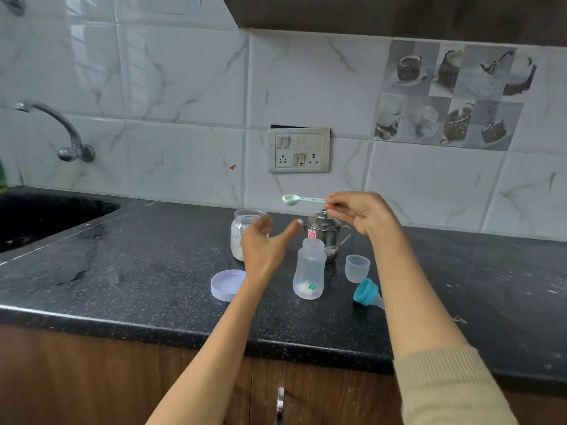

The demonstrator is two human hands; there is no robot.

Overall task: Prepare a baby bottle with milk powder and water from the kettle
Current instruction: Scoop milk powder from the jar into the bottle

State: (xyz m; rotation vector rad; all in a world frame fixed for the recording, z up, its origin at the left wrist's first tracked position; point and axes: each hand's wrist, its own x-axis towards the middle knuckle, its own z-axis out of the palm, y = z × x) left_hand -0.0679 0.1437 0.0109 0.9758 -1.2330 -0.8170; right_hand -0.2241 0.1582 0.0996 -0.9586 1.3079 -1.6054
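1. The black speckled stone counter (138, 271) is glossy and hard, with a sink (46, 216) sunk into its far left corner; the task's things stand mid-counter, nearer the back edge than the front
2. The steel kettle (326, 233) is small, shiny and lidded, and stands closest to the back edge, just behind the bottle
3. The clear glass jar (245, 228) of milk powder stands open to the kettle's left, its walls dusted white; its flat lilac lid (227, 285) lies toward the front edge
4. The translucent plastic baby bottle (310, 271) stands upright and uncapped, a little powder at its bottom; its clear cap (356, 267) and teal teat ring (365, 290) lie to its right
5. The left hand (264, 246) hovers between jar and bottle, fingers loosely spread, holding nothing
6. The right hand (359, 213) pinches the handle of a pale green plastic scoop (291, 200) above the kettle
7. The step looks like dosing powder: she should keep the bowl level, steady the light bottle with the free hand, and tip directly over its narrow mouth
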